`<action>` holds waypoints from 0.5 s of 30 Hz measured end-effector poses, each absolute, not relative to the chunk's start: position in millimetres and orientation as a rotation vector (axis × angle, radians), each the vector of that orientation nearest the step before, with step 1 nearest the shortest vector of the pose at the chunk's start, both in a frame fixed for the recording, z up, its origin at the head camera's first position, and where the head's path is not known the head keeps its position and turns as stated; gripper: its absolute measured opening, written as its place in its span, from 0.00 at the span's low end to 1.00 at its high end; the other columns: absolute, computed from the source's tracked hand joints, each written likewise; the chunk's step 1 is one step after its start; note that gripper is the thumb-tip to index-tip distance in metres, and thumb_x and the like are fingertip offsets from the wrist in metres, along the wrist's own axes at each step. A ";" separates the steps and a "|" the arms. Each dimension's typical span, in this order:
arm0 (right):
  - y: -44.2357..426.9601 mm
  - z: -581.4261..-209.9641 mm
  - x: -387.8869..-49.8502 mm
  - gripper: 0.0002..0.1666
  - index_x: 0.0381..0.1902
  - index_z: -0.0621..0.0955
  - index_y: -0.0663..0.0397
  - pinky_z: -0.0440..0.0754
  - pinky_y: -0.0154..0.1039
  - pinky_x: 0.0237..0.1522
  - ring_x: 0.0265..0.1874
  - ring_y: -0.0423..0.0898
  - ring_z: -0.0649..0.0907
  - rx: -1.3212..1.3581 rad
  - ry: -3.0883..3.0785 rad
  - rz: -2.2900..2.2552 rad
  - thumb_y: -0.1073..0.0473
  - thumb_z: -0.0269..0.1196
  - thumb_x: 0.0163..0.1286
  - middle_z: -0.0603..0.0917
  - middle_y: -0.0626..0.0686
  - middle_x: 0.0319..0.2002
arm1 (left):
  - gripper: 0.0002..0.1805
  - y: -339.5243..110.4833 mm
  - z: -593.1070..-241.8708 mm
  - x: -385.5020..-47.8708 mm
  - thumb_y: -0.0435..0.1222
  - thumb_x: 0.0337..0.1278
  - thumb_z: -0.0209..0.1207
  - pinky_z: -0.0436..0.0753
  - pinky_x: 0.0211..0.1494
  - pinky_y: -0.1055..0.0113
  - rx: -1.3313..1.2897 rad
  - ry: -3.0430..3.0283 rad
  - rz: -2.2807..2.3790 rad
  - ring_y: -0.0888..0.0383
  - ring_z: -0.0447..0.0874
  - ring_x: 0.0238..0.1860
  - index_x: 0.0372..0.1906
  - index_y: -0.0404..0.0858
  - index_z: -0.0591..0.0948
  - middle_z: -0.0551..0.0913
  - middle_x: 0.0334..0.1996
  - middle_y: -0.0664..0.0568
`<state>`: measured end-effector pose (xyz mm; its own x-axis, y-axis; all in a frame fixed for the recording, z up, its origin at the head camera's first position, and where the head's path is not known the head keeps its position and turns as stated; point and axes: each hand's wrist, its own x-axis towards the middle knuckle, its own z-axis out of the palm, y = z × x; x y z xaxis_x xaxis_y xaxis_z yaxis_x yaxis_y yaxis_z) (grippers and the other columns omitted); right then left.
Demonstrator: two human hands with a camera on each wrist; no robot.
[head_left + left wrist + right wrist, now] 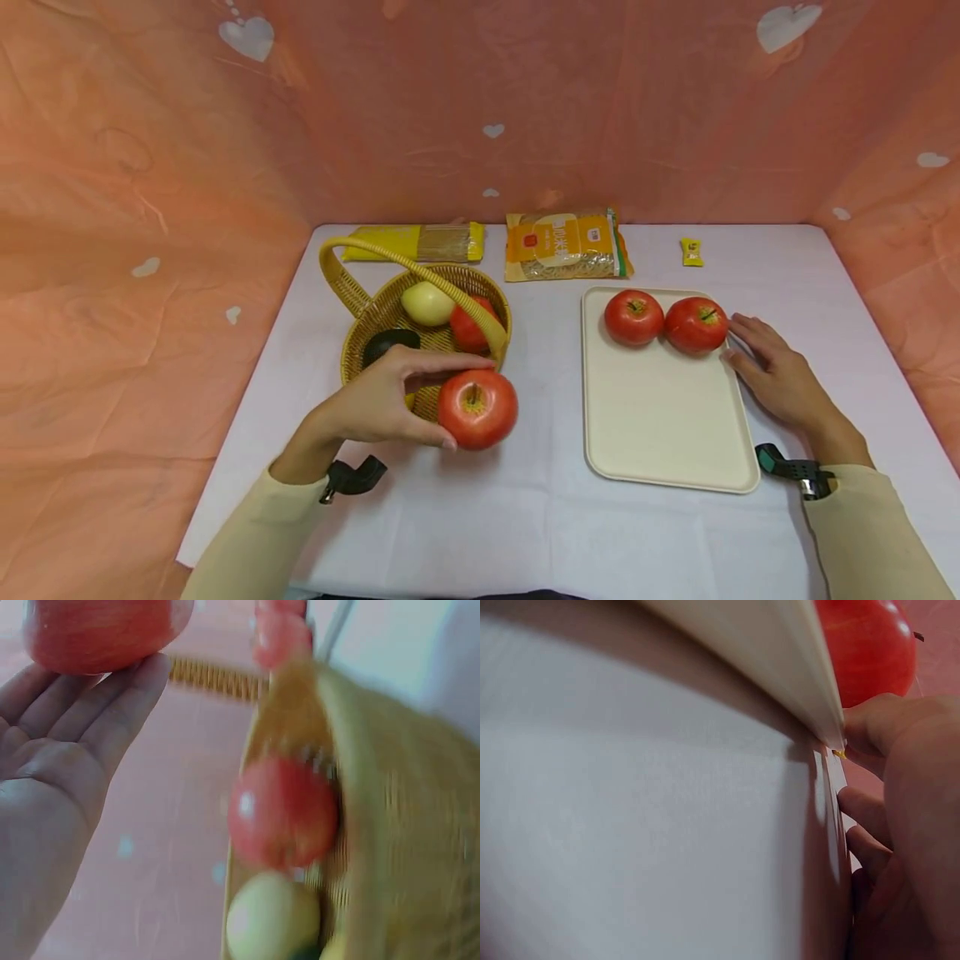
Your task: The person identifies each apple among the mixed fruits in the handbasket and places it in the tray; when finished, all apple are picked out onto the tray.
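A red apple (477, 409) is held between the thumb and fingers of the left hand (378, 396), above the front right rim of the yellow wicker basket (352, 350). In the left wrist view the same apple (105, 630) rests against the fingers of the left hand (67, 742). Inside the basket lie another red apple (468, 325), a pale yellow-green fruit (427, 304) and a dark green one (390, 340). The right hand (780, 379) touches the right edge of the cream tray (660, 425), beside two red apples (633, 317) on it.
Behind the basket lies a yellow noodle packet (412, 242). To its right are an orange and clear grain bag (566, 245) and a small yellow packet (692, 252). The basket's handle (420, 271) arches over its opening. White cloth lies between basket and tray.
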<state>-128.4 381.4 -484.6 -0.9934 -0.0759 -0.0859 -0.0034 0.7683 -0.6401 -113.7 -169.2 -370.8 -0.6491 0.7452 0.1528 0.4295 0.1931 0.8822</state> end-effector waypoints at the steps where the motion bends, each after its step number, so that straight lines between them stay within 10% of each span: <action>1: 381.2 -484.3 -128.4 0.39 0.88 0.61 0.57 0.47 0.85 0.78 0.87 0.74 0.48 -0.059 2.853 -1.031 0.46 0.54 0.89 0.53 0.70 0.87 | 0.47 -162.3 -371.1 -113.6 0.33 0.43 0.88 0.87 0.70 0.61 1.131 2.164 1.421 0.57 0.86 0.68 0.74 0.41 0.82 0.86 0.70 0.52; 15: 380.8 -483.3 -127.9 0.39 0.88 0.60 0.56 0.46 0.85 0.78 0.87 0.73 0.47 -0.038 2.823 -1.056 0.46 0.54 0.89 0.52 0.69 0.88 | 0.46 -52.3 -389.4 -121.0 0.35 0.48 0.86 0.81 0.75 0.67 1.227 2.042 1.431 0.64 0.83 0.70 0.75 0.39 0.80 0.87 0.69 0.50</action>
